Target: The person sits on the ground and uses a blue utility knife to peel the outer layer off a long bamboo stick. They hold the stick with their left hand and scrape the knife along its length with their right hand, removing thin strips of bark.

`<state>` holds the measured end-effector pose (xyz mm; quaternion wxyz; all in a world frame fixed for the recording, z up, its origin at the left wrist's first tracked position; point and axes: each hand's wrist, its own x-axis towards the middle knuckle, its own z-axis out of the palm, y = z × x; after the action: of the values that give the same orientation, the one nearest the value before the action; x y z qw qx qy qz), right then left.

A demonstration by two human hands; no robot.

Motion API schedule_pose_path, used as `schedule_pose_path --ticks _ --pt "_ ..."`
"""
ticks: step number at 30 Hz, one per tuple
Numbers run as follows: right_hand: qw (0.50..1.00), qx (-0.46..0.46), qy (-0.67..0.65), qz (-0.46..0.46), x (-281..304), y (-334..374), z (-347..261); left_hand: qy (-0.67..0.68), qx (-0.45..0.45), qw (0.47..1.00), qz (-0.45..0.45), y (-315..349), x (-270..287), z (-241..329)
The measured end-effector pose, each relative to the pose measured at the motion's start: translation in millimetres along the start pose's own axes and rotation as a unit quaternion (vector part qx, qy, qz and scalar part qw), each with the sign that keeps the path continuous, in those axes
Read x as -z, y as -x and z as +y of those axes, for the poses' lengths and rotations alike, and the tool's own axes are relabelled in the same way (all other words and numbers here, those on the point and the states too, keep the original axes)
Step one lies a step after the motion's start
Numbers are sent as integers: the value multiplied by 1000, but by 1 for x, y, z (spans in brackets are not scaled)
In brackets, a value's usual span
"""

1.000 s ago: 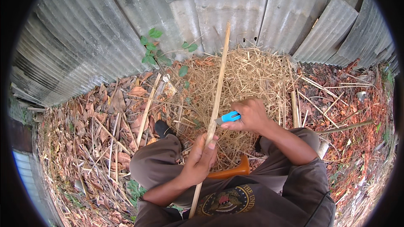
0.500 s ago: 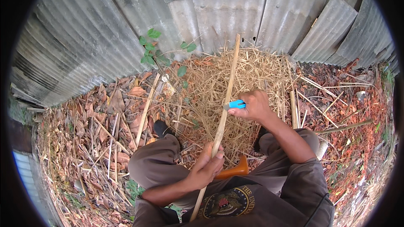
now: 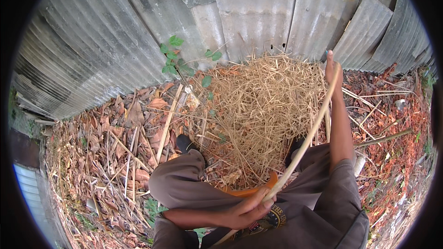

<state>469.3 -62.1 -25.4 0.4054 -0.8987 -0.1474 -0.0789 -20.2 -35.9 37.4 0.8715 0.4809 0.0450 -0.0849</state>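
My left hand [image 3: 251, 210] is closed around the lower part of a long, pale wooden stick [image 3: 300, 157], close to my shirt. The stick slants up and to the right, its far end in front of my right hand [image 3: 334, 74]. That hand, stretched out near the metal wall, is closed on a blue utility knife [image 3: 327, 52]. Only a small bit of blue shows past the fingers, and the blade is hidden. Below, a heap of straw-like shavings [image 3: 267, 106] lies between my feet.
Corrugated metal sheets [image 3: 258, 14] form a wall ahead. A pale strip of wood [image 3: 169, 122] lies on dry leaves [image 3: 138, 115] at left. A green plant [image 3: 173, 60] grows by the wall. An orange curved object [image 3: 242, 192] sits between my legs. More sticks [image 3: 385, 137] lie at right.
My right hand with the utility knife has moved up and right, out along the stick. The stick has swung rightward, and my left hand has shifted lower and to the right.
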Motion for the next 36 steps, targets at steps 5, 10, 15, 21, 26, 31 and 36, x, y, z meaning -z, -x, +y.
schedule_pose_path --ticks 5,10,15,21,26,31,36 --pt "986 -38 -159 4 28 -10 -17 -51 -38 996 63 -7 14 7" --pt "951 196 -50 -234 21 87 -101 -99 -166 954 228 -12 49 36" --pt "859 420 -54 -289 8 167 -135 -112 -169 936 286 -17 51 42" --pt "826 488 -29 -280 -7 197 -140 -114 -140 940 290 -15 56 36" --pt "873 447 40 -190 -29 154 -135 -141 -165 936 276 -22 54 25" --pt "860 442 -17 -255 -26 188 -135 -124 -155 933 301 -20 57 29" --pt "868 442 6 -227 -34 164 -121 -125 -117 940 295 -18 43 25"
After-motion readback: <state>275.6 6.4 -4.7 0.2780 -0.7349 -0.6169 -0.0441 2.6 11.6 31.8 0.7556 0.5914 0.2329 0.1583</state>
